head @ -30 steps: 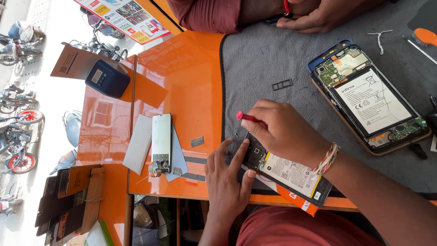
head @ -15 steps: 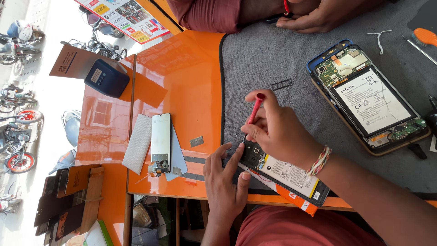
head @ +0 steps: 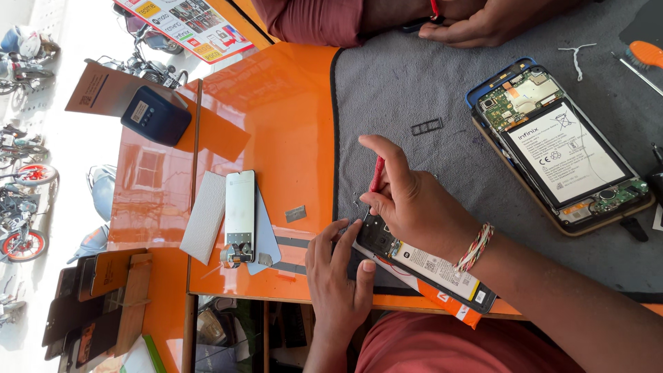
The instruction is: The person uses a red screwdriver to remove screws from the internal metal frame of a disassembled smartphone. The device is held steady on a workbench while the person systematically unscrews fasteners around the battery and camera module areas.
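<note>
- Far left, on the orange desk (head: 276, 117): a dark blue boxy device (head: 156, 115) lies beside a brown card (head: 97, 90), well apart from my hands.
- Left of centre: a detached phone back panel (head: 239, 215), pale and oblong, rests on a white textured pad (head: 204, 217); a small grey metal piece (head: 295, 213) lies just to its right on the bare desk.
- Near centre: my left hand (head: 338, 280) lies at the near edge of the desk, its grip spread, fingertips (head: 343, 228) pressing on the left end of the opened phone (head: 421, 266) to steady it.
- Centre: the opened phone lies back-up across the near edge of the grey mat (head: 428, 83), battery exposed, partly hidden under my right hand.
- Centre: my right hand (head: 418, 207) rests over the phone's left end, its grip pressed together, pinching a red-handled screwdriver (head: 376, 174); the tip points down at the phone's top corner, though contact is hidden by my fingers.
- Beyond it on the mat: a small dark card tray (head: 426, 126), lying alone.
- Right: a second opened phone (head: 559, 148) in a blue frame, circuit board and battery showing.
- Far edge: another person's hand (head: 483, 24) rests on the mat.
- Far right: an orange-handled tool (head: 646, 54).
</note>
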